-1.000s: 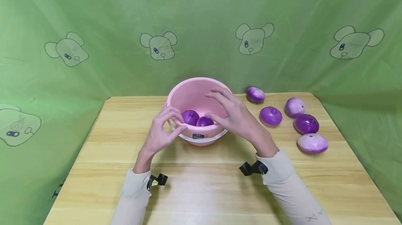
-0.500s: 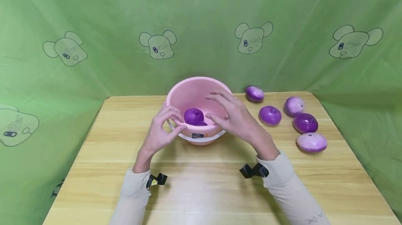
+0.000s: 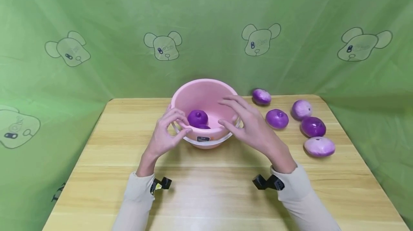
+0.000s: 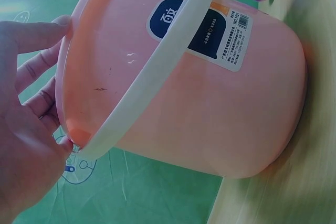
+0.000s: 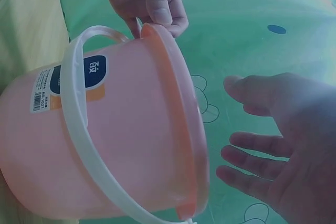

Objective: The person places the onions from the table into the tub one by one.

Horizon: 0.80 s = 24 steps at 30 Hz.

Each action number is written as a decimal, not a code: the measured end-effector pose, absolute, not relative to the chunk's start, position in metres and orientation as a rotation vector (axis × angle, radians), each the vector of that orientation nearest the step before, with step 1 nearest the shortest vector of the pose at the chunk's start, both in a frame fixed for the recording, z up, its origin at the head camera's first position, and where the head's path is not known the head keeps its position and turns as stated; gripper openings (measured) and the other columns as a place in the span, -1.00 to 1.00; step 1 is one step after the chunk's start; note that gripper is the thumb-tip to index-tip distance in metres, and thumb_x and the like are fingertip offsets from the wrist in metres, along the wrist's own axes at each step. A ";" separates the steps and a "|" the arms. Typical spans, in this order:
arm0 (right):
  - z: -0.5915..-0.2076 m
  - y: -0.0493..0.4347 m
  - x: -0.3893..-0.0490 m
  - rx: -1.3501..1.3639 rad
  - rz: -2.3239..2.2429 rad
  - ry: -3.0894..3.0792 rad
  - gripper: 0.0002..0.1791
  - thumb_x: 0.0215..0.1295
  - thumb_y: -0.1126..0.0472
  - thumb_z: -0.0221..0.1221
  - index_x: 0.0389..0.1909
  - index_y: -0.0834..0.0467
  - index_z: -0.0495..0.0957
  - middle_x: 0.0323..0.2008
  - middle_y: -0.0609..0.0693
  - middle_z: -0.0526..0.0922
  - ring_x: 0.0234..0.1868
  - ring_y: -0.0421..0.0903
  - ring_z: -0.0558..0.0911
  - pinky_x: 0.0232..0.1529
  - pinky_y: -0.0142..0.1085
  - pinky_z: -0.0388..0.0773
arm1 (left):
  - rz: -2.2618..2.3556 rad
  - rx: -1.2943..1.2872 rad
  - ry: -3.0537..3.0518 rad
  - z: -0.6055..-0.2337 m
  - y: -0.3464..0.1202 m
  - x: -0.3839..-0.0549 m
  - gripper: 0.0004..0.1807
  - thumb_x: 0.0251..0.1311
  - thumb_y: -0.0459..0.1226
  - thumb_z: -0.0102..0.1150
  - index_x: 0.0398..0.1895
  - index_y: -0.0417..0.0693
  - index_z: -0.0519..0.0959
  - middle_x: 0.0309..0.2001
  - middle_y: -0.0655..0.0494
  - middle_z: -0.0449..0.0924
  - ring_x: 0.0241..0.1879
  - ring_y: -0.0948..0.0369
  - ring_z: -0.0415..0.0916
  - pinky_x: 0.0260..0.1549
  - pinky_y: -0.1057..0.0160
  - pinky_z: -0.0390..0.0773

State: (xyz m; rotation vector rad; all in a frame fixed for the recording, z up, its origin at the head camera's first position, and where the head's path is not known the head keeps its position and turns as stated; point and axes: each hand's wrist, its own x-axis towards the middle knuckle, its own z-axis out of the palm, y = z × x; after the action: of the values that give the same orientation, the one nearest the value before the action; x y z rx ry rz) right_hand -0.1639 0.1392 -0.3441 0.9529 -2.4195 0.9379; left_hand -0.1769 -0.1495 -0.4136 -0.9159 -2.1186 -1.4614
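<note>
A pink bucket (image 3: 196, 96) with a white handle (image 4: 152, 69) stands upright on the wooden table. Inside it lies a purple onion (image 3: 197, 117), and a second onion (image 3: 204, 127) shows only as a sliver above the front rim. My left hand (image 3: 161, 136) pinches the bucket's left rim between thumb and fingers, seen closely in the left wrist view. Over the right side of the bucket hovers my right hand (image 3: 255, 130), fingers spread and holding nothing. In the right wrist view the right fingers (image 5: 252, 142) are apart from the rim.
Several purple onions lie right of the bucket: one at the back (image 3: 261, 96), one nearer (image 3: 277, 119), and a cluster by the right side including a pale one (image 3: 319, 147). Green cloth (image 3: 206, 15) with bear-head drawings encloses the wooden table (image 3: 206, 195).
The onions in the bucket have shifted, one sinking mostly behind the front rim. My right hand has drawn back slightly to the right; the left stays at the rim.
</note>
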 end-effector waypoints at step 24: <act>-0.343 0.173 -0.140 0.895 0.809 -2.396 -0.30 0.18 0.21 0.47 0.36 0.13 0.49 0.35 0.11 0.49 0.34 0.09 0.49 0.34 0.08 0.49 | -1.483 -0.910 -2.112 -0.399 -0.145 -0.168 -0.76 -0.07 -0.59 0.47 -0.35 -0.28 0.62 -0.24 -0.24 0.64 -0.04 -0.15 0.55 0.55 -0.27 -0.13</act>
State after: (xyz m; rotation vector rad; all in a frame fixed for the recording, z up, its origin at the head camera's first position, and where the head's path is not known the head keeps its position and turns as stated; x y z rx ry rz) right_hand -0.1400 0.1735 -0.3429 0.8954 -2.3965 0.8089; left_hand -0.1682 -0.1450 -0.3992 -0.9102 -2.1122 -1.4834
